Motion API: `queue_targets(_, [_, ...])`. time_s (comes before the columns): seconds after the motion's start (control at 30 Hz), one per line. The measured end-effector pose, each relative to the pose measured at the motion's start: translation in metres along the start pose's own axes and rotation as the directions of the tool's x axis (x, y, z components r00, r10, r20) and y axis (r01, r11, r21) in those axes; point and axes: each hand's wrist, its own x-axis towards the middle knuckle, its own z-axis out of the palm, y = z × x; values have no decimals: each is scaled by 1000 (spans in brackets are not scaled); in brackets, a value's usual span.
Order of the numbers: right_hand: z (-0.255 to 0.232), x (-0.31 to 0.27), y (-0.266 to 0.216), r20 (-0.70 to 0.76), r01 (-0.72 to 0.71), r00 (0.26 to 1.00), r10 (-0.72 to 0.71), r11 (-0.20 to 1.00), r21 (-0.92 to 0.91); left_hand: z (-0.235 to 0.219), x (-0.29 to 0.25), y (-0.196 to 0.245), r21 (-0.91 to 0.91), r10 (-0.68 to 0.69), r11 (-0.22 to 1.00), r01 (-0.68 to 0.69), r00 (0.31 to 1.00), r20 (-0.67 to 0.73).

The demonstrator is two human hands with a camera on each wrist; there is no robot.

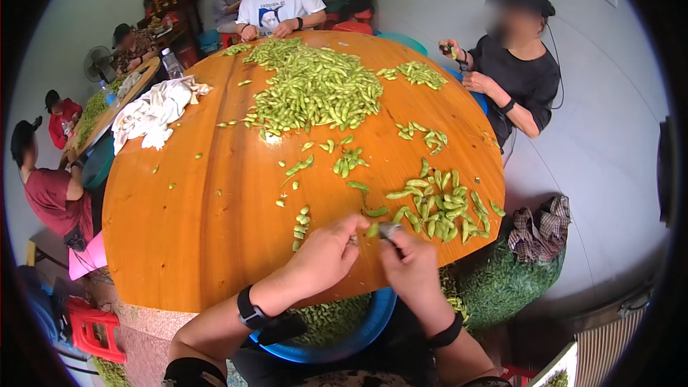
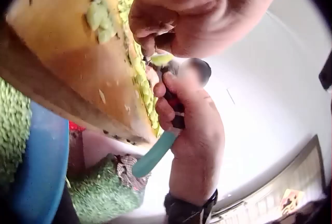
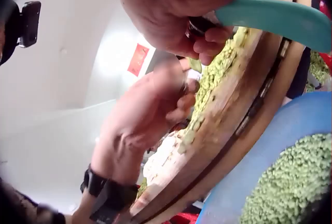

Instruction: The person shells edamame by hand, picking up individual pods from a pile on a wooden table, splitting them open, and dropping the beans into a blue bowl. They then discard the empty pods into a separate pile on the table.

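Observation:
My right hand (image 1: 414, 264) grips a tool with a teal handle (image 2: 155, 154) that sticks out of the fist. A metal part (image 1: 389, 230) of the tool shows by the thumb; its working end is hidden. My left hand (image 1: 324, 252) is close beside it, finger and thumb curled at a green soybean pod (image 1: 373, 230). That pod (image 3: 194, 64) lies between the two hands. Ahead of my right hand is a loose pile of pods (image 1: 444, 208) on the wooden table (image 1: 179, 244). A short row of shelled beans (image 1: 301, 228) lies beyond my left hand.
A large pod heap (image 1: 312, 89) covers the table's far middle. A blue basin (image 1: 390, 308) of shelled beans sits below the table edge. White cloth (image 1: 159, 109) lies at the left. A full green sack (image 1: 512, 287) stands at the right. Other people sit around.

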Motion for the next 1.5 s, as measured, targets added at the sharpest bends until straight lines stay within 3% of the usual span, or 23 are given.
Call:
queue_targets(0.03, [-6, 3, 6, -85, 56, 995, -60, 997, -52, -10, -2, 8, 213, 19, 977, -28, 999, 47])
queue_targets(0.1, [-28, 10, 15, -88, 20, 996, -34, 987, -157, -29, 0, 8, 252, -16, 968, 2, 998, 54])
queue_targets(0.17, [-44, 15, 28, -69, 54, 994, -85, 927, -371, -48, 3, -8, 470, 99, 876, -106, 994, 40])
queue_targets(0.23, [-53, 16, 32, -41, 45, 996, -74, 877, -479, -60, 13, -26, 505, 136, 858, -93, 990, -49])
queue_targets(0.3, [-55, 16, 30, -45, 1, 999, -24, 885, -465, -71, 31, -49, 614, 50, 784, 89, 977, -205])
queue_targets(0.33, [-55, 16, 31, -45, -48, 998, 31, 889, -455, -74, 42, -59, 616, 52, 783, 90, 977, -208])
queue_targets(0.4, [-52, 15, 34, -65, -37, 998, 9, 891, -452, -78, 62, -76, 657, -76, 720, 224, 966, -246])
queue_targets(0.5, [-50, 15, 33, -95, -25, 995, -20, 894, -448, -74, 81, -88, 649, -152, 714, 263, 963, -222])
queue_targets(0.63, [-51, 14, 36, -101, -32, 995, -8, 918, -394, -71, 94, -96, 627, -97, 747, 222, 969, -227])
queue_targets(0.73, [-53, 14, 39, -101, -29, 995, -9, 932, -361, -66, 90, -74, 625, -58, 769, 132, 989, -138])
queue_targets(0.8, [-56, 15, 37, -101, -40, 995, 9, 950, -310, -52, 83, -44, 617, -123, 784, 61, 991, 59])
queue_targets(0.83, [-56, 15, 38, -105, -43, 994, 11, 950, -308, -41, 80, -42, 619, -122, 783, 57, 991, 63])
queue_targets(0.9, [-57, 14, 40, -97, -37, 995, 12, 963, -266, -20, 76, -34, 374, 206, 896, -241, 970, 131])
queue_targets(1.03, [-59, 14, 43, -91, -39, 996, 17, 967, -251, -20, 99, -13, 466, 71, 875, -127, 988, 135])
queue_targets(1.1, [-59, 13, 45, -105, -14, 994, -10, 975, -220, -32, 110, -32, 666, 173, 697, -267, 963, 205])
queue_targets(1.17, [-61, 13, 45, -104, -26, 995, 3, 974, -225, -37, 114, -39, 677, 201, 675, -294, 956, 216])
queue_targets(1.27, [-63, 12, 42, -71, -44, 997, 26, 966, -256, -40, 114, -41, 636, 236, 692, -340, 940, 245])
queue_targets(1.37, [-65, 15, 39, -53, -46, 998, 34, 967, -253, -38, 109, -39, 632, 240, 713, -303, 953, 186])
queue_targets(1.43, [-66, 16, 35, -7, 25, 1000, -27, 985, -170, -34, 94, -25, 530, 193, 833, -159, 981, -10])
queue_targets(1.47, [-64, 17, 30, -10, 19, 1000, -21, 985, -174, -31, 86, -17, 526, 194, 835, -163, 981, -5])
queue_targets(1.5, [-61, 19, 23, 41, -42, 998, 43, 999, -18, -28, 76, -8, 368, 129, 922, -116, 992, -9])
